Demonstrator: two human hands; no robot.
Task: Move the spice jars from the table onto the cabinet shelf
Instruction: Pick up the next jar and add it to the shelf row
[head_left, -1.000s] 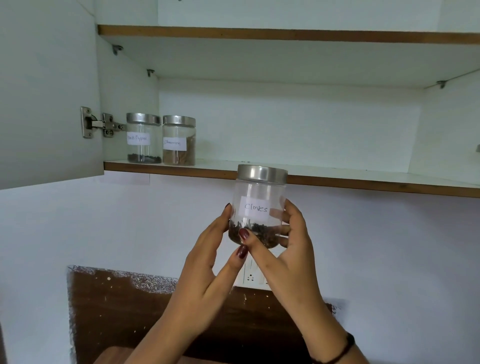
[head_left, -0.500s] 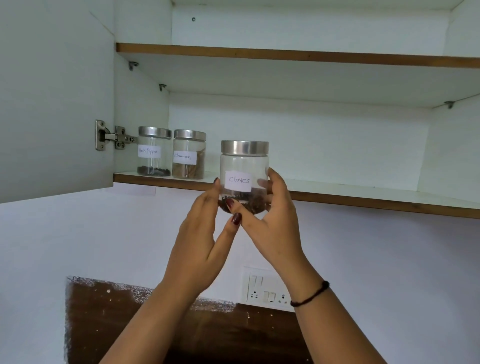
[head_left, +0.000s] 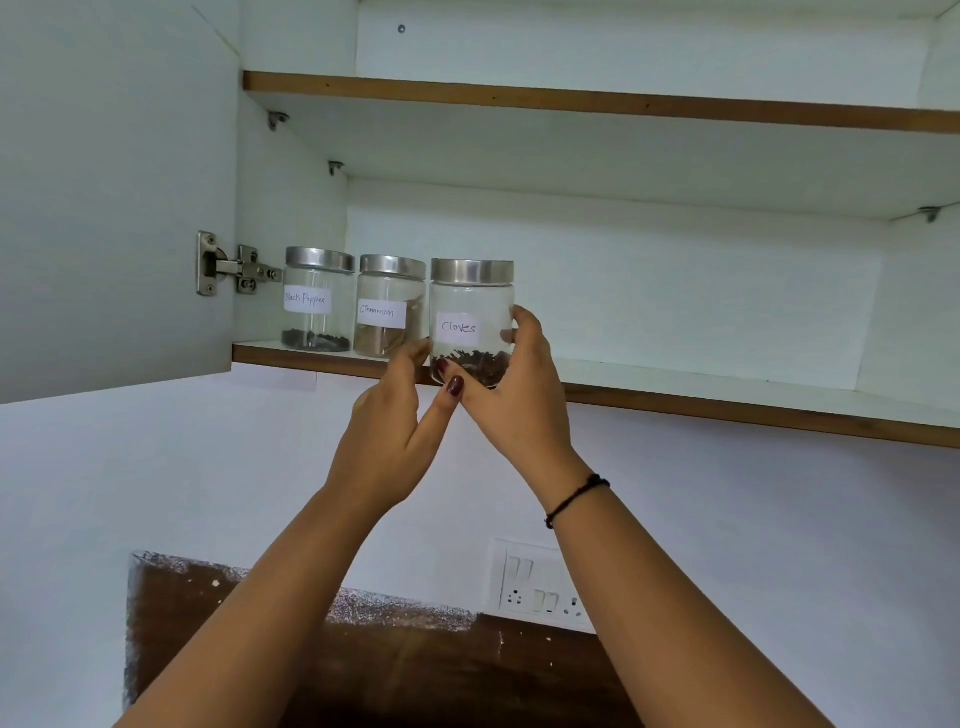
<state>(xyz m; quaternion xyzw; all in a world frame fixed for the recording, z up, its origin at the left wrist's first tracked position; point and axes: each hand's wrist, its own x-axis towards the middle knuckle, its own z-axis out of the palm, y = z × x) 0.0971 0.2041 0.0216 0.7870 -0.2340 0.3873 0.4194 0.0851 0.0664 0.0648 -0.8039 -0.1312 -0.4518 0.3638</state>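
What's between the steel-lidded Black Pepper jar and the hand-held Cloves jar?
Head view: the clear, steel-lidded Cinnamon jar on the white shelf, left of the Cloves jar.

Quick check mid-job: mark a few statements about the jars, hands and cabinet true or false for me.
1. The left hand and right hand both hold the Cloves jar. True.
2. The Cinnamon jar stands left of the Black Pepper jar. False: it stands right of it, on the shelf.
3. All three jars have their metal lids on. True.
4. The cabinet door is shut. False: it stands open at the left.
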